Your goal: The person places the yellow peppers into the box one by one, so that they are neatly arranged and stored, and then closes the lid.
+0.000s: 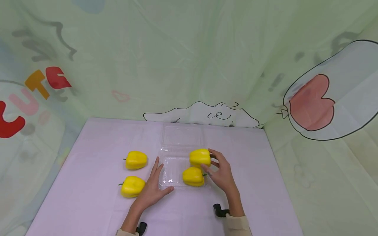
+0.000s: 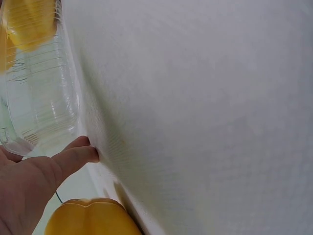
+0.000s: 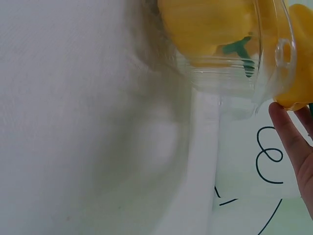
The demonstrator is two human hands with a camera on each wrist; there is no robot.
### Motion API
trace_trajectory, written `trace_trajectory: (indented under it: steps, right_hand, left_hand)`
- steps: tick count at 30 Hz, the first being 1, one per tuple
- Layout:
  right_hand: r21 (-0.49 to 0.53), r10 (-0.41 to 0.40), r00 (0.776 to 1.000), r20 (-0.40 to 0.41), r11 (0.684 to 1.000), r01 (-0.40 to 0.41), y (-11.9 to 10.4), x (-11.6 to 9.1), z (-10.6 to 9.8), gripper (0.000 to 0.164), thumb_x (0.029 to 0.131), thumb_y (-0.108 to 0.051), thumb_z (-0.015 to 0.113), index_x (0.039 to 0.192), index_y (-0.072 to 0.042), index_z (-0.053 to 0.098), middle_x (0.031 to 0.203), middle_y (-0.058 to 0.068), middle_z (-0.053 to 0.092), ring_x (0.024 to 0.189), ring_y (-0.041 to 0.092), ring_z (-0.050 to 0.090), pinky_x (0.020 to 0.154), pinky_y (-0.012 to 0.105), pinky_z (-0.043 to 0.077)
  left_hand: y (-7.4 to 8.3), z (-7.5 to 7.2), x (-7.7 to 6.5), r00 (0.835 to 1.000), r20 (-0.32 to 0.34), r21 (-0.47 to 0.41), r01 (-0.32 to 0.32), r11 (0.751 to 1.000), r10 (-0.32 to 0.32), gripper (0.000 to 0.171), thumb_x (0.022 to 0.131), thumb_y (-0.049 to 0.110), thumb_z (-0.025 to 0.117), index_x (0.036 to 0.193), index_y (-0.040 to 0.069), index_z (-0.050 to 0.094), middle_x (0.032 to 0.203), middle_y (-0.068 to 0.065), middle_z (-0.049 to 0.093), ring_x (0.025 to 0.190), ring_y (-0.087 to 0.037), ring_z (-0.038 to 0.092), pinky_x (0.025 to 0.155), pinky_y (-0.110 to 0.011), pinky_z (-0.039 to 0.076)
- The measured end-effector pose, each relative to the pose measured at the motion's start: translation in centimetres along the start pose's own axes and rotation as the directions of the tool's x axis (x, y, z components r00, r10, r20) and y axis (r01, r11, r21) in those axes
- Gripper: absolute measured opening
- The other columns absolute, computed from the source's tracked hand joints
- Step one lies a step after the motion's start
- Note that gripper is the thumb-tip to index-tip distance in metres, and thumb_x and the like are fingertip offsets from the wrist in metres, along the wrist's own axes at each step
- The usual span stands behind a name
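My right hand (image 1: 220, 172) holds a yellow bell pepper (image 1: 199, 157) by its stem end, over the right side of a clear plastic clamshell box (image 1: 172, 170). In the right wrist view, fingertips touch this pepper (image 3: 301, 63) above the box's rim. Another yellow bell pepper (image 1: 193, 176) lies inside the box at the front right, its green stem pointing right. My left hand (image 1: 152, 191) is at the box's left edge, fingers straight and thumb spread along the front. In the left wrist view its fingers (image 2: 73, 159) reach beside the box wall (image 2: 44, 107).
Two more yellow bell peppers (image 1: 136, 160) lie left of the box, the nearer pepper (image 1: 132, 186) partly behind my left hand. The box's lid (image 1: 183, 136) lies folded back toward the far table edge. A printed curtain (image 1: 177, 59) surrounds the pale tabletop (image 1: 94, 177).
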State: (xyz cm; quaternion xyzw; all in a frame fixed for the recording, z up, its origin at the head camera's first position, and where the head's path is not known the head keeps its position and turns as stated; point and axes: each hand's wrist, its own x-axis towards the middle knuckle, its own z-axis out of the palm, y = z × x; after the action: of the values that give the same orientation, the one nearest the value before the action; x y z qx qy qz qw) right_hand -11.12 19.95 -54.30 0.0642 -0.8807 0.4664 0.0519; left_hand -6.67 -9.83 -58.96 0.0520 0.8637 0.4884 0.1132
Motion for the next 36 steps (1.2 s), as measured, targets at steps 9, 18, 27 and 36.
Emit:
trace_trajectory:
  steps: [9, 18, 27, 36]
  right_hand:
    - [-0.052, -0.019, 0.999, 0.032, 0.998, 0.020, -0.1, 0.6, 0.8, 0.071, 0.090, -0.017, 0.086, 0.152, -0.010, 0.052, 0.149, 0.012, 0.059, 0.129, 0.031, 0.062, 0.109, 0.049, 0.058]
    - [-0.092, -0.029, 0.998, 0.058, 0.995, 0.034, -0.2, 1.1, 1.1, 0.069, 0.091, -0.022, 0.086, 0.151, -0.014, 0.052, 0.149, 0.011, 0.058, 0.131, 0.030, 0.061, 0.109, 0.050, 0.059]
    - [-0.111, -0.032, 0.997, 0.076, 0.993, 0.040, -0.3, 1.4, 1.4, 0.069, 0.090, -0.021, 0.086, 0.150, -0.013, 0.053, 0.151, 0.012, 0.057, 0.131, 0.032, 0.061, 0.110, 0.052, 0.058]
    - [-0.157, -0.070, 0.995, 0.077, 0.984, 0.082, -0.3, 1.5, 1.7, 0.069, 0.090, -0.022, 0.086, 0.150, -0.011, 0.054, 0.153, 0.013, 0.055, 0.134, 0.033, 0.061, 0.108, 0.051, 0.059]
  left_hand:
    - [0.0, -0.1, 0.0, 1.000, -0.002, -0.004, 0.001, 1.000, -0.001, 0.106, 0.085, 0.037, 0.087, 0.168, 0.010, 0.027, 0.181, 0.010, -0.008, 0.169, -0.033, 0.010, 0.129, -0.066, 0.031]
    - [-0.1, 0.0, 0.1, 1.000, 0.003, -0.001, -0.001, 1.000, 0.001, 0.106, 0.085, 0.037, 0.087, 0.168, 0.010, 0.027, 0.181, 0.010, -0.008, 0.169, -0.032, 0.011, 0.129, -0.065, 0.031]
    - [-0.1, 0.0, 0.2, 1.000, 0.008, 0.013, 0.002, 1.000, -0.002, 0.106, 0.086, 0.039, 0.087, 0.169, 0.012, 0.027, 0.181, 0.012, -0.009, 0.169, -0.032, 0.011, 0.129, -0.064, 0.032]
    - [-0.2, 0.1, 0.2, 1.000, 0.007, 0.013, 0.006, 1.000, -0.006, 0.106, 0.085, 0.039, 0.087, 0.169, 0.013, 0.027, 0.181, 0.012, -0.008, 0.169, -0.032, 0.012, 0.128, -0.065, 0.033]
